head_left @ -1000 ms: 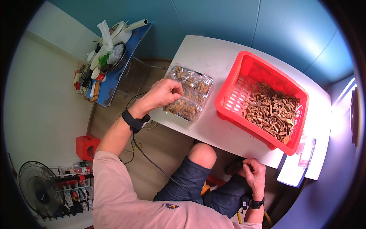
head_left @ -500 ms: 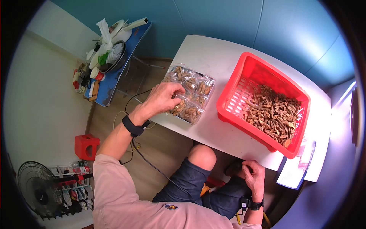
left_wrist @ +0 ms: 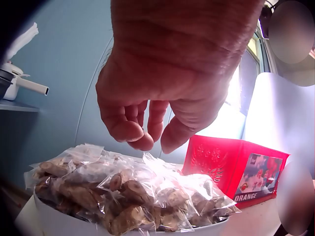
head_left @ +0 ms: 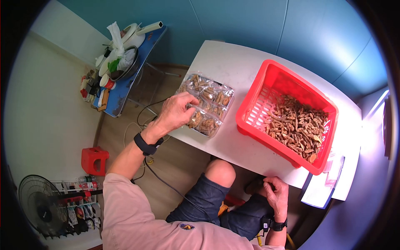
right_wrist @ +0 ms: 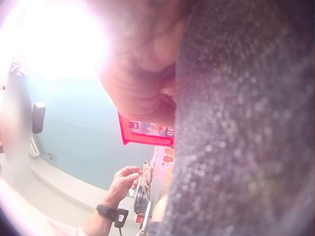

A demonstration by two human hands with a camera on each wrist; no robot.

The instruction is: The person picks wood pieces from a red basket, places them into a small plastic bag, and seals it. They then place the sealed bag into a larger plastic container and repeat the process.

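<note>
Head view: the left hand (head_left: 176, 111) hovered at the near edge of the clear packets (head_left: 207, 104) stacked on the white counter (head_left: 233, 62), beside the red basket (head_left: 287, 112). Left wrist view: its grip was loosely curled, grasping nothing. Right wrist view: the right hand (right_wrist: 142, 93) rested on the thigh; grip state indeterminate

Bare bench (head_left: 233, 143) between left hand (head_left: 175, 111) and right hand (head_left: 277, 196), red basket (head_left: 271, 75) blocking beyond it, packets (head_left: 208, 106) under left hand's fingers.
</note>
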